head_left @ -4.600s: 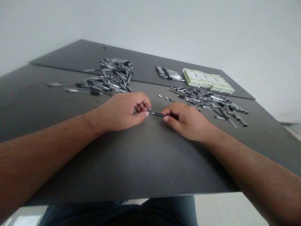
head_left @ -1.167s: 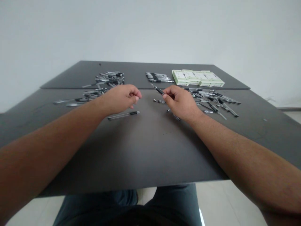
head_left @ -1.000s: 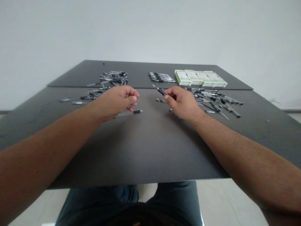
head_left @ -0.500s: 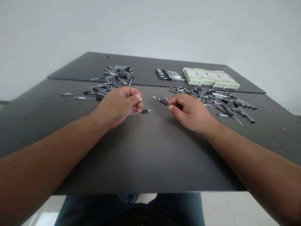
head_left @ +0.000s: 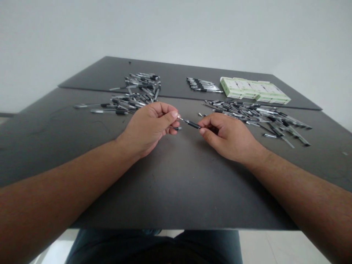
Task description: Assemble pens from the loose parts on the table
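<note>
Drawn inward, left hand (head_left: 147, 128) grips a pen stub (head_left: 177, 128), right hand (head_left: 228, 137) pinches a black pen (head_left: 193, 124).

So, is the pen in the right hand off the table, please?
Yes, off: the right hand pinches the pen, which is held out above the table.

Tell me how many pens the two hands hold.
2. One pen sits in the left hand, its black end showing; the other pen is pinched in the right hand, tip toward the left hand. Fingers may hide more.
</note>
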A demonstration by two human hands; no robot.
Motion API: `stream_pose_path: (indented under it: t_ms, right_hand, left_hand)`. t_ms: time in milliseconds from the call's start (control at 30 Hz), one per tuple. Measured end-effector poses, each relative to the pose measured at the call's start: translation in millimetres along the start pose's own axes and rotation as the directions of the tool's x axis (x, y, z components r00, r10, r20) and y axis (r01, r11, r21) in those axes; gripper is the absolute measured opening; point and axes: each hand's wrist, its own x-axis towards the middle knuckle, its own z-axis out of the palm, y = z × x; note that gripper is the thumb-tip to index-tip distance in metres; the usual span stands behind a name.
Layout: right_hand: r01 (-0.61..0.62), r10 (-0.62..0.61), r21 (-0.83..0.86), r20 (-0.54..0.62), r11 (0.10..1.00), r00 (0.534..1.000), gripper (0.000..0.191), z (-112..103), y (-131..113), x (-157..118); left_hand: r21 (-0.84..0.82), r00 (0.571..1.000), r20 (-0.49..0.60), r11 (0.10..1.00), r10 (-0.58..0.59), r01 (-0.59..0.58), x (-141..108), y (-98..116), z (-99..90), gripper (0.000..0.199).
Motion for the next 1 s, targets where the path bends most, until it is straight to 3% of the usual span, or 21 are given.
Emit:
stream_pose_path:
  t_ms: [267, 500, 667, 800, 900, 1000]
  right_hand:
    - [0.035, -0.035, -0.005, 0.012, 0.999, 0.999, 0.013, 0, 0, 1]
    - [0.071, -0.071, -0.017, 0.012, 0.997, 0.997, 0.011, 0, -2, 0]
    - [0.157, -0.155, -0.046, 0.042, 0.986, 0.987, 0.017, -1, 2, -1]
    - [0.184, -0.181, -0.07, 0.049, 0.98, 0.982, 0.023, -2, 6, -1]
    - [0.172, -0.169, -0.059, 0.053, 0.983, 0.984, 0.025, -3, 4, -1]
    - [0.09, -0.088, -0.029, 0.041, 0.996, 0.995, 0.015, -4, -1, -1]
  left_hand:
    - [-0.023, 0.999, 0.023, 0.999, 0.024, -0.024, -2, -1, -0.1, 0.019]
    - [0.145, 0.987, 0.111, 0.981, 0.112, -0.127, -1, -14, -7.0, 0.01]
    - [0.372, 0.966, 0.164, 0.894, 0.202, -0.25, 1, -13, -14.8, 0.006]
    - [0.441, 0.946, 0.22, 0.841, 0.237, -0.313, 3, -11, -18.4, 0.006]
    - [0.468, 0.925, 0.246, 0.801, 0.288, -0.374, 3, -12, -19.0, 0.007]
    - [0.484, 0.91, 0.252, 0.771, 0.329, -0.413, 3, -12, -18.9, 0.007]
